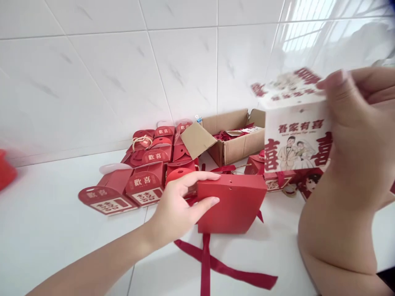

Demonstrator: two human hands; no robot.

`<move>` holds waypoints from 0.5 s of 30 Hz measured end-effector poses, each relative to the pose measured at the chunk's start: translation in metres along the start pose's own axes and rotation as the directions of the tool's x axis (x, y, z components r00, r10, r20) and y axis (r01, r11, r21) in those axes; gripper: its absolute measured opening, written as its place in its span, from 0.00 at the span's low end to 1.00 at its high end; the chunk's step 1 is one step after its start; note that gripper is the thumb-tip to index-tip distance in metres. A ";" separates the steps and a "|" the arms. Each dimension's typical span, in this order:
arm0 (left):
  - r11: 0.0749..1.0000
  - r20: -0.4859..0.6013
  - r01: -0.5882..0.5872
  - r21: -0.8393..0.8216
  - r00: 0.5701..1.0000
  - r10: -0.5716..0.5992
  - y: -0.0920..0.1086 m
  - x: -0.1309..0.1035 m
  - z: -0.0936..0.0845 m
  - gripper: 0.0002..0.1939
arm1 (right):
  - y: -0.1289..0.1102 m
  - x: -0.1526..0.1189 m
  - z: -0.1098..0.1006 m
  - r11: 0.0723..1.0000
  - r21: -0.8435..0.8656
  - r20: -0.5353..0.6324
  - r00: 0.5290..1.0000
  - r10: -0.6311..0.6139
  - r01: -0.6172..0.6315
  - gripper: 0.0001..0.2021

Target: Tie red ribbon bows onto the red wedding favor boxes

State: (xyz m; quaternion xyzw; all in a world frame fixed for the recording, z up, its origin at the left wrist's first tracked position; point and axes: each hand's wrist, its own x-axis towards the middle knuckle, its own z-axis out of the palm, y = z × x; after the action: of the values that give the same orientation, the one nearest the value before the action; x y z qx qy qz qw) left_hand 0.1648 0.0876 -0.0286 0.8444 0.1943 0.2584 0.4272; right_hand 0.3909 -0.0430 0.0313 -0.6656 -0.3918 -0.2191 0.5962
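My left hand [180,205] grips the upper left edge of a plain red gift box [233,205], thumb on the near face and fingers over the top. Two small holes show near the box's top edge. Dark red ribbon [205,263] trails from beneath it across the white surface. Raised at the right, my right hand [358,102] pinches a folded white card [296,139] printed with a bride and groom and red characters. The card is apart from the box, and its right edge is hidden by the thumb and palm.
Several red gift boxes [145,181] stand grouped at the left. Behind, an open cardboard carton [243,146] holds red ribbon and printed cards. More red boxes [279,181] sit right of centre. A white tiled wall [185,70] closes off the back; a red object [6,170] is at far left.
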 end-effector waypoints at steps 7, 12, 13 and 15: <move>0.991 0.052 0.052 -0.120 0.998 -0.046 -0.029 0.030 0.016 0.19 | 0.000 0.005 -0.007 0.983 0.171 0.254 0.967 0.026 -0.071 0.09; 0.990 0.030 0.042 -0.131 0.999 -0.039 -0.042 0.027 0.017 0.16 | -0.002 0.007 -0.003 0.938 0.263 0.738 0.673 -0.044 -0.227 0.09; 0.993 -0.002 -0.002 -0.114 1.000 0.002 -0.044 0.026 0.018 0.15 | -0.004 0.006 0.001 0.946 0.238 0.788 0.613 -0.055 -0.221 0.09; 0.990 -0.070 -0.114 -0.081 0.992 0.109 -0.049 0.026 0.020 0.12 | -0.006 0.002 0.011 0.983 0.131 0.848 0.527 -0.044 -0.128 0.07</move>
State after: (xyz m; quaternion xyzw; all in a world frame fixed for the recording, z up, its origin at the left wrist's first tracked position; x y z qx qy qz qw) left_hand 0.1921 0.1167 -0.0722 0.8262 0.1496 0.3173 0.4409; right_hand 0.3856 -0.0322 0.0348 -0.6416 -0.6335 0.1819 0.3925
